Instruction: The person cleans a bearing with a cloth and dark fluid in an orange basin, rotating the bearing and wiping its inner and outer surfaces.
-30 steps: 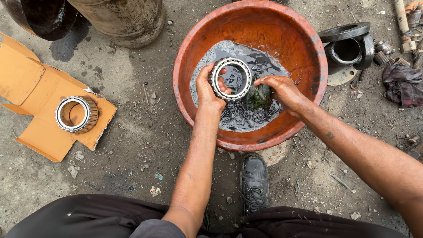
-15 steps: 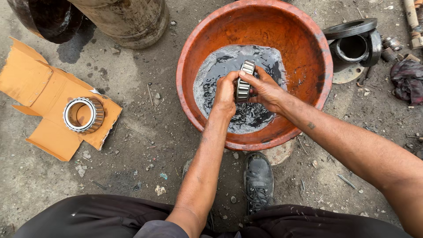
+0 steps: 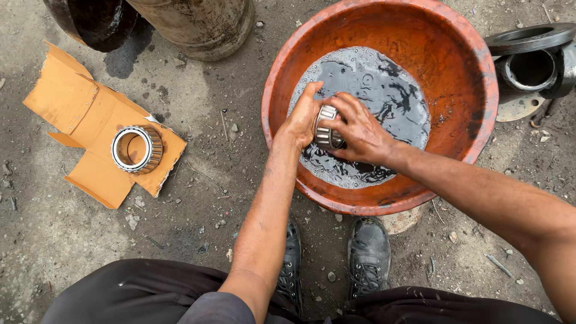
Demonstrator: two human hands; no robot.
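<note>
I see both hands closed around a ribbed steel roller bearing point(image 3: 327, 127), the left hand point(image 3: 302, 117) cupping one side, the right hand point(image 3: 360, 131) wrapping the other, so the grip holds it on edge. Just below the grip lies dark, glossy, oily liquid point(image 3: 384, 84) pooled in a round, worn orange basin point(image 3: 456, 72). Well left of the grip, a second shiny ring-shaped bearing point(image 3: 137, 149) rests on torn tan cardboard point(image 3: 78, 102) on gritty, stained ground point(image 3: 198, 198).
</note>
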